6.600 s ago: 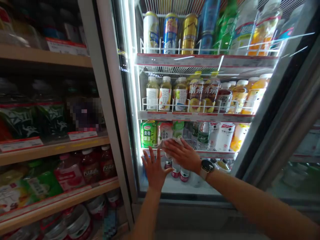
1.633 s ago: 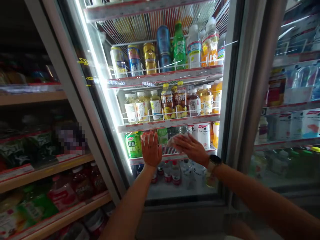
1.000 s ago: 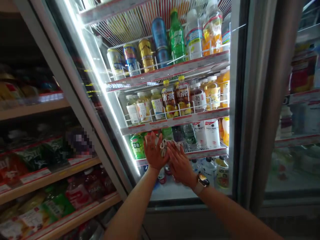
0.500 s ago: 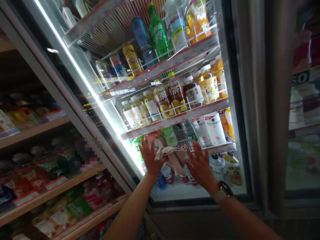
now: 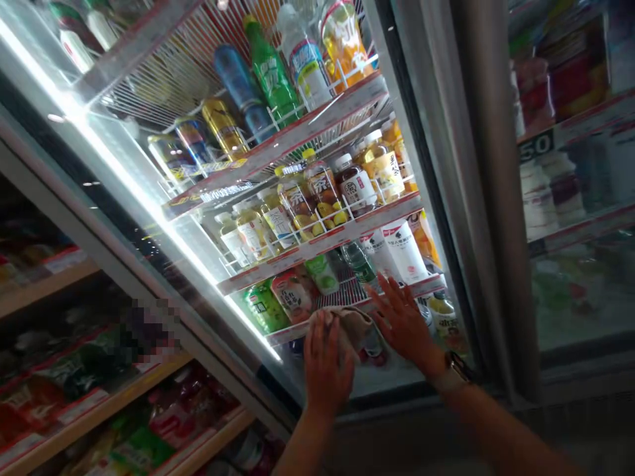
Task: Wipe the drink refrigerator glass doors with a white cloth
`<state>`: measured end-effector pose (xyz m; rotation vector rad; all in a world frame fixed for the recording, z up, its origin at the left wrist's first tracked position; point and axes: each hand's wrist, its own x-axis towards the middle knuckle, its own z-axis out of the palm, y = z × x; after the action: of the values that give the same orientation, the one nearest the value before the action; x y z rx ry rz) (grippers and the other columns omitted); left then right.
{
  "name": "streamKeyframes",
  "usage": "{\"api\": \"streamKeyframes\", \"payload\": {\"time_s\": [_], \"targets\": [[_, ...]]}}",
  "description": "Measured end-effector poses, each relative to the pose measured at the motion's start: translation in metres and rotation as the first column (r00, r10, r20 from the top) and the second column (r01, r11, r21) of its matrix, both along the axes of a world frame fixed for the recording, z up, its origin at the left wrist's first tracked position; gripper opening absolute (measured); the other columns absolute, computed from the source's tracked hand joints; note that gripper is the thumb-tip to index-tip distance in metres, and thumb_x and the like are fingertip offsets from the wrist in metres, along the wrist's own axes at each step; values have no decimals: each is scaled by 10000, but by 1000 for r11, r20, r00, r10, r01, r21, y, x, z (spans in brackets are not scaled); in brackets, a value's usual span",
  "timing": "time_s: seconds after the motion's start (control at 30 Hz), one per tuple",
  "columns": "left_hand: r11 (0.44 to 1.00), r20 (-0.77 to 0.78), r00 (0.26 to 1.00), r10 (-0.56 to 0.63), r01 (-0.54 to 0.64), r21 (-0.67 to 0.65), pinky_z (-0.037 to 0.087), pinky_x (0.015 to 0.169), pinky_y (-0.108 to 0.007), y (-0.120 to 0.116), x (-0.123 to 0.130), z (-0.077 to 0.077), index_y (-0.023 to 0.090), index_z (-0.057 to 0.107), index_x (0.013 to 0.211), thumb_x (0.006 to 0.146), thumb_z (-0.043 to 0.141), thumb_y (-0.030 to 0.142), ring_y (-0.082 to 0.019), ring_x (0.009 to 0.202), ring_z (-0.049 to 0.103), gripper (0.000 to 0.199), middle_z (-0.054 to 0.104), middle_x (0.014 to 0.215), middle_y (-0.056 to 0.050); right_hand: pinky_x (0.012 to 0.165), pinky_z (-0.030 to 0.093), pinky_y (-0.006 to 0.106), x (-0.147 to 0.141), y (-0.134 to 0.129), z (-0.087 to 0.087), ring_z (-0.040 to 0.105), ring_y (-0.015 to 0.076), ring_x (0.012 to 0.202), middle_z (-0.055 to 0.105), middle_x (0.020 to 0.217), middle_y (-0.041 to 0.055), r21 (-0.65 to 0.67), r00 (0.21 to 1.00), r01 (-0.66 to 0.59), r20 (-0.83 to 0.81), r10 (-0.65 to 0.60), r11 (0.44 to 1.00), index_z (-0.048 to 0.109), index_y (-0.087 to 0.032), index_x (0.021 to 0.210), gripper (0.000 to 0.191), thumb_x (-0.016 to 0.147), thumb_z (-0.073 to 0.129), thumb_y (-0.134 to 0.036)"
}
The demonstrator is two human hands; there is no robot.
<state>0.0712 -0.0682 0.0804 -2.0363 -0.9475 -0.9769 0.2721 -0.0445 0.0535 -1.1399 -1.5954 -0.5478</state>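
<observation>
My left hand (image 5: 325,363) is flat against the glass door (image 5: 149,158) of a lit drinks cooler, pressing a crumpled beige cloth (image 5: 347,330) under its fingers. My right hand (image 5: 404,324) rests on the glass just to the right, fingers spread and touching nothing but the pane. A smartwatch (image 5: 454,371) sits on my right wrist. Behind the glass, wire racks (image 5: 317,228) hold bottled teas, cans and soft drinks. The cloth and my hands hide the lowest bottles in part.
The cooler's metal door frame (image 5: 476,165) runs upright to the right of my hands, with a second glass door (image 5: 580,198) beyond it. At the lower left, wooden shelves (image 5: 94,390) hold packaged goods and bottles.
The cloth has gone from between my hands to under my left hand, which has moved lower and to the right. My right hand has stayed near the door's right side. The view has tilted further.
</observation>
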Motion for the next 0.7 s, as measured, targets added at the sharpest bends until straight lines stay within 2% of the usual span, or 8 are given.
{"api": "streamKeyframes", "payload": {"time_s": [0.1,0.17,0.23,0.4,0.47,0.5,0.57,0.7], "targets": [[994,-16,996,88,-88,-61,330,1121,-627,1,14,-22,180,372,1487,901,552,327,-386,1503,65,630,182,1620,-171,1191,244,528,3,0,-13,261,279,1468,175,1618,74,-4,1000,31,-4,-31,1000,83,-301,1571,709,966,429,-174],[991,12,991,135,-134,-27,275,1111,-702,14,26,-19,190,377,1486,887,587,355,-410,1494,-58,656,103,1634,-163,1196,218,536,0,1,-18,252,280,1471,193,1613,83,10,998,59,-29,-59,998,83,-289,1572,707,964,422,-165],[990,35,990,134,-136,43,203,1115,-741,30,36,2,202,420,1464,877,608,376,-420,1487,-89,640,105,1636,-153,1208,177,525,-3,3,-20,222,268,1481,204,1612,81,30,996,80,-45,-78,996,79,-279,1573,706,963,414,-154],[960,93,994,63,-86,266,98,1180,-665,54,55,79,221,509,1397,853,645,458,-370,1508,35,609,258,1603,-146,1224,102,498,-9,3,-20,141,237,1504,180,1625,52,27,994,93,-58,-91,995,109,-289,1571,687,964,403,-155],[945,99,994,37,-67,320,124,1192,-630,57,57,92,218,538,1368,843,663,456,-359,1506,95,591,313,1582,-144,1222,96,496,-10,3,-19,136,235,1506,162,1631,48,28,994,87,-75,-85,996,119,-291,1569,682,964,405,-156],[942,87,996,27,-55,331,148,1192,-617,58,56,92,216,556,1351,848,660,429,-358,1504,108,555,318,1581,-139,1222,90,493,-10,2,-19,137,234,1506,151,1634,46,33,993,83,-84,-80,996,122,-291,1568,680,965,407,-159],[944,42,999,13,-26,330,193,1187,-594,60,48,77,209,594,1309,873,624,332,-359,1505,96,454,290,1596,-126,1224,71,485,-10,1,-17,135,229,1507,125,1639,40,46,993,74,-93,-69,996,123,-290,1567,678,967,409,-159],[966,-37,999,13,-3,257,199,1195,-563,54,18,9,203,655,1218,857,555,183,-354,1506,76,375,238,1618,-78,1225,66,473,-9,-1,-16,123,227,1509,106,1641,37,46,994,72,-80,-68,996,105,-290,1568,690,965,407,-144]]}}
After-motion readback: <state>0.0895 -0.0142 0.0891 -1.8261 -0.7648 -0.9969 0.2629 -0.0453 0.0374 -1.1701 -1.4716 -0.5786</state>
